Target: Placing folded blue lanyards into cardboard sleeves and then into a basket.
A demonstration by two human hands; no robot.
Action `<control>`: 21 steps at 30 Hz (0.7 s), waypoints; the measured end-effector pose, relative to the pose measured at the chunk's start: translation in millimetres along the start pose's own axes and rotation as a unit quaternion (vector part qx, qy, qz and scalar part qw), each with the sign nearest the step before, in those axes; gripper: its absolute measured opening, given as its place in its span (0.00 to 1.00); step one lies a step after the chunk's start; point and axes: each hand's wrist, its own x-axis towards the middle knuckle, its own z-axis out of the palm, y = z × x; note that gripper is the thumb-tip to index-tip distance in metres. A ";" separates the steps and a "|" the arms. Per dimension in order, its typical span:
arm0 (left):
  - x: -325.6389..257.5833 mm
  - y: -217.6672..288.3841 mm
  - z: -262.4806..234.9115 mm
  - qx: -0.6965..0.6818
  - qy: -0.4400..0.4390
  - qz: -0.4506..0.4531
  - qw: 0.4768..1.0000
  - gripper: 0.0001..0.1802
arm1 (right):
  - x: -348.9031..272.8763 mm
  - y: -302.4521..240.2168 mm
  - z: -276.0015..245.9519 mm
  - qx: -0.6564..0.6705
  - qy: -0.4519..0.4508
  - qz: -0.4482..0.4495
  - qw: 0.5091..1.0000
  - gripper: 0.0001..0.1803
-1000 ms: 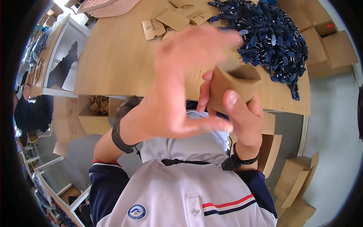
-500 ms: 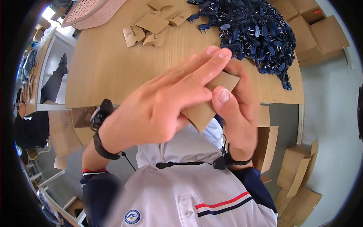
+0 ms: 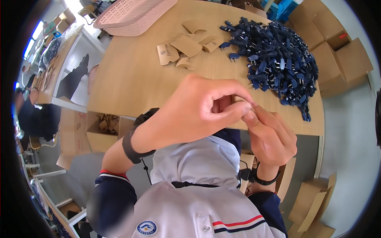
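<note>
My left hand [image 3: 202,104] and my right hand [image 3: 273,137] meet above the near edge of the table, fingertips together. Between them is a brown cardboard pillow box [image 3: 238,99], nearly all hidden by the fingers; only a sliver of its edge shows. Both hands are closed, thumbs and fingers pinching it. Beyond them on the table lies a loose group of brown pillow boxes [image 3: 188,45]. A large heap of dark blue corded plugs [image 3: 279,59] covers the table's right part.
A pink perforated basket [image 3: 135,20] sits at the table's [image 3: 131,79] far left. Cardboard boxes [image 3: 337,59] stand at the right, and an open carton [image 3: 103,137] with brown pieces is below the left edge. Another person [image 3: 33,115] is at far left.
The pillow box, earlier broadly visible between my flat hands, is now mostly covered. My left fingers have curled into a pinch; my right hand has shifted right and down. The view has shifted.
</note>
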 end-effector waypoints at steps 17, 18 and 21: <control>-12.3 -22.6 54.7 -0.045 0.276 0.152 0.948 0.11 | -4.3 -8.3 14.3 0.256 0.093 0.225 0.935 0.11; -14.2 -22.2 54.6 -0.076 0.249 0.112 0.959 0.11 | -8.0 1.4 3.5 0.229 0.024 0.188 0.955 0.15; -24.2 -33.8 60.7 -0.093 0.185 0.060 0.976 0.13 | -9.3 17.7 -7.5 0.036 -0.117 0.136 0.983 0.25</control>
